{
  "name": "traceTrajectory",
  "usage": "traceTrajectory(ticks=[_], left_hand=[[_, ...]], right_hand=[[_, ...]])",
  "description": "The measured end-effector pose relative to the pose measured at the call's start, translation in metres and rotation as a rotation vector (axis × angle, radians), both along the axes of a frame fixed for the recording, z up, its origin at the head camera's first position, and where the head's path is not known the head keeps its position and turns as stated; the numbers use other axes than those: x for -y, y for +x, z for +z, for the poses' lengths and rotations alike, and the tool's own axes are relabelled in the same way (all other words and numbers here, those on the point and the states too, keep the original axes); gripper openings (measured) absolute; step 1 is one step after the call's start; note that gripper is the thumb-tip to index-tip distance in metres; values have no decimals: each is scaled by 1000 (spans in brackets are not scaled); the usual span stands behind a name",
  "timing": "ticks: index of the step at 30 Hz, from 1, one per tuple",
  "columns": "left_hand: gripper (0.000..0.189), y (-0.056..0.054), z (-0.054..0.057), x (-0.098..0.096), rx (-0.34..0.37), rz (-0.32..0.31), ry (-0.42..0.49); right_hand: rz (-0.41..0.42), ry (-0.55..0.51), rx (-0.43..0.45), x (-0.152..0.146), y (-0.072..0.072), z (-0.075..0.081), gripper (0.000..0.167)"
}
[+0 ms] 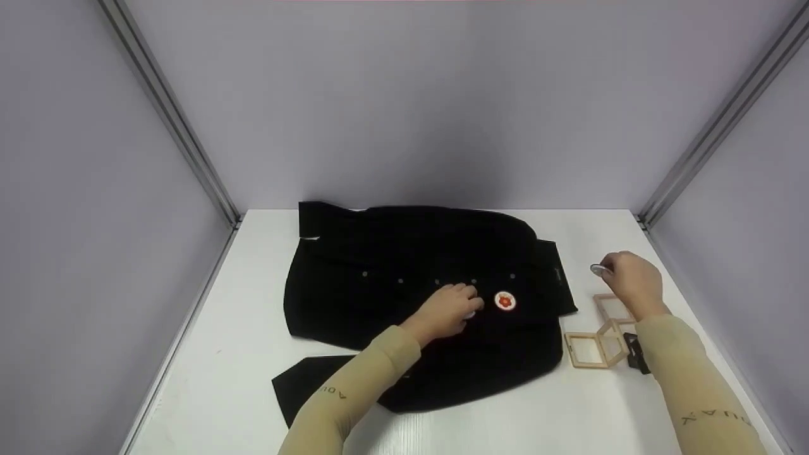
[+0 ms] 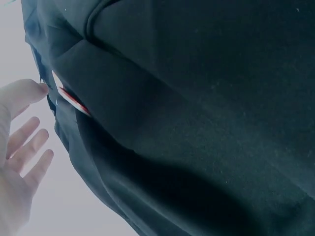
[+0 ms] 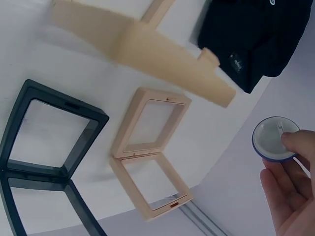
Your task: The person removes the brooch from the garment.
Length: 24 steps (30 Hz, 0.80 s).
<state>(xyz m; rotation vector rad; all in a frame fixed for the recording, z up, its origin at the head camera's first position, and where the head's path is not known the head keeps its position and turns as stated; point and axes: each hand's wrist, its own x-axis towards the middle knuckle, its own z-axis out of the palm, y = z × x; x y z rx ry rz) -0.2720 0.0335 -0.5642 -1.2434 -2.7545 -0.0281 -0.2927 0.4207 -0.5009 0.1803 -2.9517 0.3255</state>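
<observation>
A black jacket (image 1: 392, 253) lies spread on the white table, a row of small buttons down its middle. My left hand (image 1: 445, 311) rests low over it, thumb tip at the edge of a white badge (image 2: 57, 80); its other visible fingers are loosely extended, and the badge is largely hidden in the head view. Just right of that hand, a round white badge with a red flower (image 1: 505, 301) lies on the cloth. Right of the jacket, my right hand (image 1: 635, 283) is raised, pinching a round pin badge (image 3: 275, 139) between thumb and fingers, its pin side showing in the right wrist view.
Hinged beige frames with clear panes (image 1: 586, 349) stand open at the table's right side, below my right hand. A black hinged frame (image 3: 61, 101) stands beside them, partly behind my right forearm. Pale walls enclose the table at the back and sides.
</observation>
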Motion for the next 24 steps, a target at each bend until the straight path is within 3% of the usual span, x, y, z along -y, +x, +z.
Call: traceTrajectory(ticks=[4, 10, 13, 18, 24], left_hand=[[33, 2, -3, -2, -28, -32, -51], [35, 4, -9, -1, -126, -113, -240], [35, 4, -13, -2, -174, -147, -292], [37, 1, -21, -3, -201, -133, -324], [39, -1, -23, -3, -179, -105, -343]], right_hand=[[-6, 0, 8, -4, 1, -4, 26], [-14, -7, 29, -6, 4, -11, 26], [-22, -9, 28, -5, 5, -14, 26], [-28, -18, 47, -5, 4, -22, 26], [-47, -7, 91, -8, 3, -31, 27]])
